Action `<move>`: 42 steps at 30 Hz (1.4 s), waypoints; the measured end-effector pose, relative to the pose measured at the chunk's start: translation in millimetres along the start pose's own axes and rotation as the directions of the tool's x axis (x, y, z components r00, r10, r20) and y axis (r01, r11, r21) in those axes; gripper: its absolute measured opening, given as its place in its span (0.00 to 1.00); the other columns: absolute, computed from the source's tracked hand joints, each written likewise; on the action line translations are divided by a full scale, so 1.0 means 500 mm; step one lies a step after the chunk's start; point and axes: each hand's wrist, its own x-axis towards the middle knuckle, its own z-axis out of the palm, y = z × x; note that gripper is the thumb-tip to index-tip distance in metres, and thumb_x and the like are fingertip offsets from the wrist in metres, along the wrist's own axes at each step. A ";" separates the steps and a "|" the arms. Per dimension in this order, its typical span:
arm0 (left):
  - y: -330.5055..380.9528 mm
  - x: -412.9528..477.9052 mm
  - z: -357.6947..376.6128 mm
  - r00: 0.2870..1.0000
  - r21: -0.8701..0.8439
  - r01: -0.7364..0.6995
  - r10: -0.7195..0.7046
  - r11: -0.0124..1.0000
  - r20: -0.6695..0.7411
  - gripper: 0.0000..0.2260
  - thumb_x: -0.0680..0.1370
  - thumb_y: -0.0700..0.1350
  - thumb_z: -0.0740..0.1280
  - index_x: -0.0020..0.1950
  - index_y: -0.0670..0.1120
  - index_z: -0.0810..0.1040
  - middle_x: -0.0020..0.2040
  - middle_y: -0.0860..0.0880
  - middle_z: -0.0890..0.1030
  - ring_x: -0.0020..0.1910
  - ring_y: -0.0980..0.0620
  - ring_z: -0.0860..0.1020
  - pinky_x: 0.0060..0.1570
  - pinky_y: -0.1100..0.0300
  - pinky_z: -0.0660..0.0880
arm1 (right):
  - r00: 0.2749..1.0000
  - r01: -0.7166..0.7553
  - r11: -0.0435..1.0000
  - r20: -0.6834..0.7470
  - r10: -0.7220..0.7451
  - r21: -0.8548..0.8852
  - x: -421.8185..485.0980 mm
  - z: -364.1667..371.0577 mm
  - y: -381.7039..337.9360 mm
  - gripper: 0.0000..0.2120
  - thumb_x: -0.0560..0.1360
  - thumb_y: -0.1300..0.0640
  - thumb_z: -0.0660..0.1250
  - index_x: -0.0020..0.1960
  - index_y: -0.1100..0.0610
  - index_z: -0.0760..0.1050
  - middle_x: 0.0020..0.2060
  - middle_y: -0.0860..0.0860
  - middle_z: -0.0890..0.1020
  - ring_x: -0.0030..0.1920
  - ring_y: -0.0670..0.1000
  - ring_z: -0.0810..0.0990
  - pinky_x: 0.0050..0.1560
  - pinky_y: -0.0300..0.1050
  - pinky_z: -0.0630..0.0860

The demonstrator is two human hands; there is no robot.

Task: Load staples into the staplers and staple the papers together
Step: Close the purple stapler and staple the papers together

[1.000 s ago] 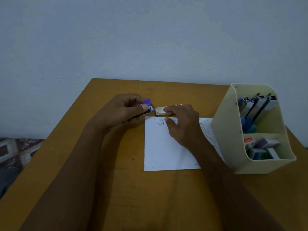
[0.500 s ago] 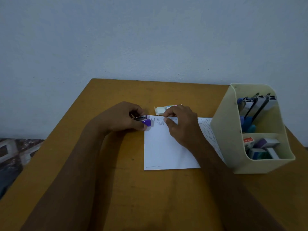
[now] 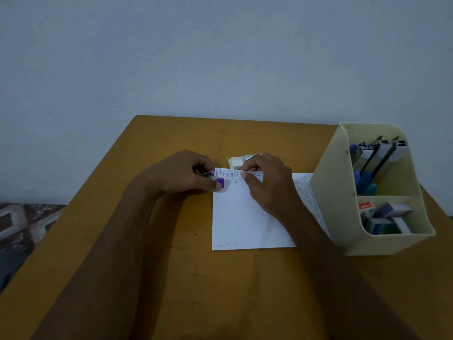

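The purple stapler is at the top left corner of the papers, with its nose over that corner. The left hand holds it, the grip closed tight round the body, fingers curled. Just to the right, the right hand has a narrow grip on the top edge of the sheets, pinched between thumb and forefinger, and the edge curls up a little there. The lower edge of the papers lies flat on the worktop.

A small cream box sits just beyond the papers' top edge, partly hidden by the right fingers. The printed right side of the papers runs up against the left wall of a cream desk organiser, which stands near the worktop's right edge. Its upper compartment holds upright staplers and its lower one small boxes.

Bare wood shows from the left hand out to the left edge, and between the box and the far edge, which meets a pale wall. Patterned floor shows beyond the left edge. The light is dim.
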 end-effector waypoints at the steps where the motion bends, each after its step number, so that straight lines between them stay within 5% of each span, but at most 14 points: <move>1: 0.003 0.004 0.005 1.000 0.020 -0.004 0.004 1.000 -0.014 0.14 0.71 0.57 0.72 0.50 0.49 0.81 0.48 0.53 0.81 0.46 0.53 0.78 0.40 0.60 0.72 | 1.000 0.003 1.000 -0.001 -0.003 0.006 0.000 0.000 0.002 0.06 0.69 0.54 0.69 0.42 0.57 0.77 0.40 0.52 0.82 0.41 0.50 0.77 0.43 0.53 0.76; 6: 0.012 0.018 0.027 0.997 0.121 -0.029 0.037 0.992 -0.060 0.22 0.67 0.64 0.70 0.53 0.50 0.81 0.46 0.53 0.82 0.42 0.55 0.79 0.37 0.58 0.74 | 1.000 0.017 0.999 -0.010 -0.017 0.028 0.001 -0.003 0.007 0.05 0.69 0.55 0.69 0.42 0.56 0.77 0.39 0.51 0.81 0.41 0.49 0.76 0.41 0.54 0.75; 11: 0.010 0.027 0.044 0.984 0.168 -0.101 0.124 0.981 -0.131 0.19 0.69 0.62 0.71 0.50 0.48 0.82 0.41 0.51 0.82 0.35 0.55 0.77 0.28 0.68 0.67 | 0.999 0.042 0.998 -0.020 -0.041 0.040 0.002 -0.003 0.007 0.05 0.69 0.55 0.69 0.41 0.56 0.77 0.38 0.51 0.81 0.39 0.49 0.77 0.38 0.53 0.75; 17: 0.007 0.031 0.053 0.955 0.227 -0.202 0.244 0.953 -0.171 0.23 0.69 0.64 0.66 0.47 0.46 0.83 0.37 0.48 0.81 0.32 0.52 0.73 0.28 0.64 0.65 | 0.999 0.051 0.997 -0.019 -0.050 0.055 0.002 -0.002 0.012 0.04 0.69 0.56 0.69 0.41 0.56 0.77 0.38 0.51 0.81 0.40 0.50 0.77 0.39 0.55 0.75; 26: 0.017 0.028 0.059 0.946 0.214 -0.226 0.266 0.950 -0.185 0.10 0.73 0.57 0.70 0.35 0.58 0.72 0.29 0.55 0.73 0.28 0.56 0.68 0.29 0.61 0.61 | 0.998 0.058 0.995 -0.022 -0.056 0.078 0.002 -0.001 0.015 0.03 0.69 0.57 0.69 0.41 0.55 0.76 0.38 0.50 0.80 0.39 0.50 0.76 0.38 0.57 0.75; 42: 0.006 0.034 0.061 0.936 0.256 -0.232 0.286 0.939 -0.203 0.15 0.70 0.62 0.66 0.38 0.51 0.78 0.30 0.53 0.75 0.27 0.56 0.69 0.28 0.62 0.61 | 0.997 0.072 0.994 -0.021 -0.070 0.082 0.000 0.001 0.018 0.03 0.69 0.58 0.70 0.41 0.56 0.76 0.38 0.50 0.80 0.40 0.51 0.77 0.39 0.58 0.75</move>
